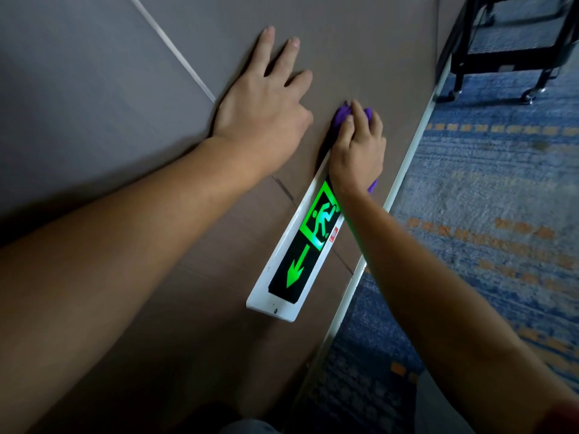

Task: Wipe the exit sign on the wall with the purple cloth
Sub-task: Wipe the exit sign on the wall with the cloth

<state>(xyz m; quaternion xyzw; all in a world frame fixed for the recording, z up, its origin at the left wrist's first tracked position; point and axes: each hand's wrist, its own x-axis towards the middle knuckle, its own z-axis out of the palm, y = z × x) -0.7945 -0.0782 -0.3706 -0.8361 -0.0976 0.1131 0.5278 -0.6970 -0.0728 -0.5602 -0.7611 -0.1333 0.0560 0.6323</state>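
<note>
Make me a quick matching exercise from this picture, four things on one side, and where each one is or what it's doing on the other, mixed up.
Things:
1. left hand
2. right hand
3. crumpled purple cloth
4. black wheeled metal cart

States:
A. standing on the blue patterned carpet
B. pressing down at the far end of the lit green exit sign
C. flat on the brown wall panel, fingers spread
D. bunched under the fingers

Pairs: 1-C, 2-B, 3-D, 4-A

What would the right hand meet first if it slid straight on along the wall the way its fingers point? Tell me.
Only bare wall panel, it seems. The right hand, pressing the purple cloth, points up-image past the far end of the exit sign. Nothing else shows on that line up to the picture's edge; the black cart stands to the side.
</note>
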